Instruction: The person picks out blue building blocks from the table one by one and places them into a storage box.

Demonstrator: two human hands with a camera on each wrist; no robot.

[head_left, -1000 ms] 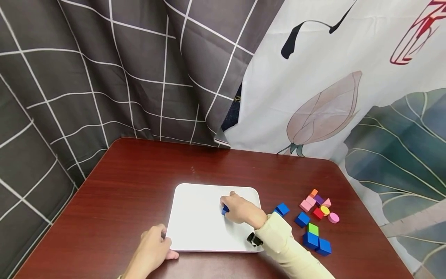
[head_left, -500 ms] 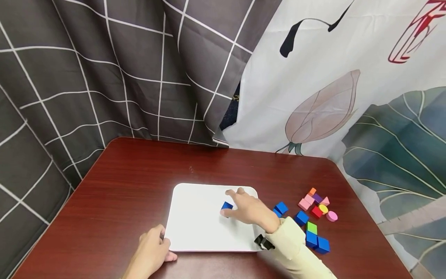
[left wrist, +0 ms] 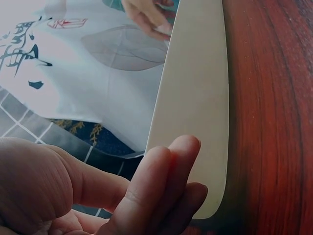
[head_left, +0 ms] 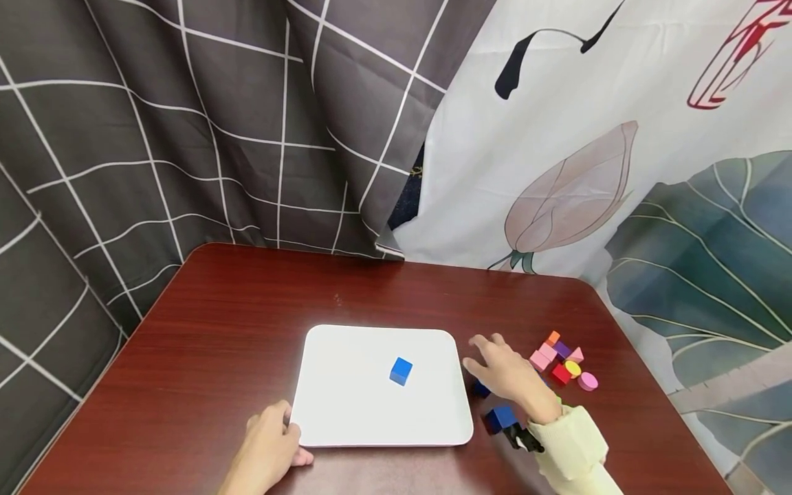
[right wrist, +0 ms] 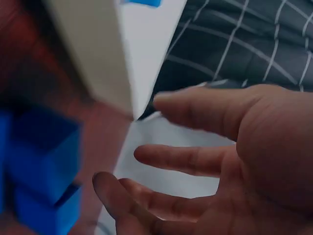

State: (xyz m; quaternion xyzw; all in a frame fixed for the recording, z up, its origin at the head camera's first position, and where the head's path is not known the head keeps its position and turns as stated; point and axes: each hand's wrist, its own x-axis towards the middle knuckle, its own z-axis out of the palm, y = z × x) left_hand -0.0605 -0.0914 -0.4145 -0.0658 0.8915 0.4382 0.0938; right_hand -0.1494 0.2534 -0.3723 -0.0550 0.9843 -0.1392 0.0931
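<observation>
Head view: a white board [head_left: 346,412] with rounded corners lies on the reddish-brown counter [head_left: 266,295], its long axis running left to right. On it, slightly right of and beyond its middle, sits a blue cube [head_left: 401,371]; it has no evident long axis, and its sides are turned askew to the board's edges. The right hand [head_left: 510,371] is off the board's right side, fingers spread and pointing left and away, with nothing in its grasp. From it the cube lies leftward, across the board's right edge, and this hand is nearer to it than the left hand [head_left: 270,436]. Closer to the right hand are a dark blue block [head_left: 480,388], just below its thumb, and another blue block [head_left: 502,418], toward the person. Beyond it to the right is a cluster with a red block [head_left: 561,374] and a pink disc [head_left: 588,381].

Left wrist view: the left hand's fingers lie close together, gently bent, at the board's near corner; whether they pinch it I cannot tell.

Right wrist view: thumb and fingers stand apart around bare space. Blurred blue blocks lie to the left, below the board's corner; their pointing is hard to read.
</observation>
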